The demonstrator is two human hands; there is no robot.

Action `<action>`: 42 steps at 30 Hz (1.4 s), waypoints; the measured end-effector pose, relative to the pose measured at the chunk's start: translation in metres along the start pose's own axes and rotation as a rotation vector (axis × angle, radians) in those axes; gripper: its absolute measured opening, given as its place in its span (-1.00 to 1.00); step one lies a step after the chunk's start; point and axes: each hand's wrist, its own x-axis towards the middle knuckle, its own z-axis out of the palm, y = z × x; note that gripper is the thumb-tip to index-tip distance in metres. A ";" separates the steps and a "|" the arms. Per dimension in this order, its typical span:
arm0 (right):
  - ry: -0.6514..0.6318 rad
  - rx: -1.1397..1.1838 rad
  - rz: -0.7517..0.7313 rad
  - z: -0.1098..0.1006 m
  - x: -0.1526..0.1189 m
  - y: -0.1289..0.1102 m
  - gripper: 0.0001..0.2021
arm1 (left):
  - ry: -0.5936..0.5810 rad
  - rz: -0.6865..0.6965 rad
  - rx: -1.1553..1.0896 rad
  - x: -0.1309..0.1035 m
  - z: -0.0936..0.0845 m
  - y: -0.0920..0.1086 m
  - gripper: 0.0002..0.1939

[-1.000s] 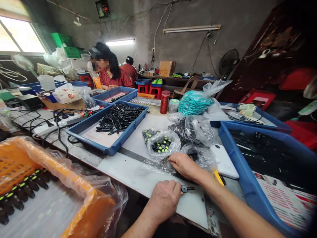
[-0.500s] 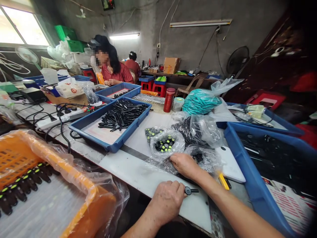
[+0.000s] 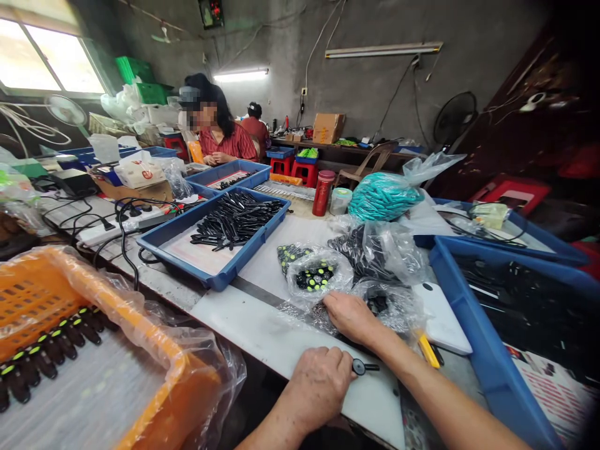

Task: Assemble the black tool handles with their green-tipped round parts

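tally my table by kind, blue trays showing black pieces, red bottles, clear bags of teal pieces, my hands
Blue plastic trays showing black pieces: 3
Red lidded bottle: 1
Clear plastic bag of teal pieces: 1
Left hand, right hand: 2
Total: 7

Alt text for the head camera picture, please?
The left hand holds a black part with a round disc; the right hand is at clear plastic beside an open bag of black-and-lime pieces. Blue trays and an orange basket lie nearby.

A small workshop: bare grey wall (image 3: 281,75) with tube lights (image 3: 384,50), people seated at crowded surfaces, blue trays (image 3: 225,275) piled with black parts (image 3: 234,219), bagged components (image 3: 315,275), and stacked green crates (image 3: 135,70).
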 end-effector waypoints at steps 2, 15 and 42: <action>0.004 0.022 -0.008 -0.001 -0.001 0.001 -0.83 | 0.000 -0.001 0.002 -0.001 0.000 0.000 -0.93; 0.097 0.327 -0.048 -0.019 -0.017 0.006 -0.81 | 0.018 -0.005 0.020 0.000 0.000 0.000 -0.93; -0.341 0.486 0.040 -0.034 -0.073 0.001 -0.81 | -0.044 0.031 0.099 0.002 -0.004 0.004 -0.90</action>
